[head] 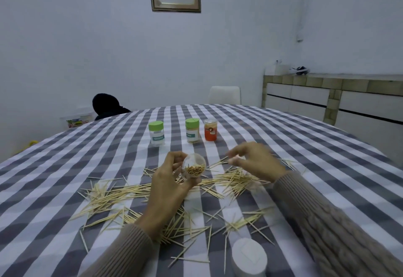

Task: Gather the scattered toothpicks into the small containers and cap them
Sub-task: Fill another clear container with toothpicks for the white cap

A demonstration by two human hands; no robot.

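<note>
The left hand [168, 181] grips a clear open container [193, 166] tilted toward the camera, toothpick ends showing inside. The right hand [255, 160] hovers just right of it, blurred, fingers curled; whether it pinches anything I cannot tell. Scattered toothpicks [122, 196] lie across the checked counter [305, 146] beneath and near both hands. A white cap [249, 257] sits at the near edge. Farther off stand two green-capped containers [156, 133] [192, 130] and an orange one [210, 129]
</note>
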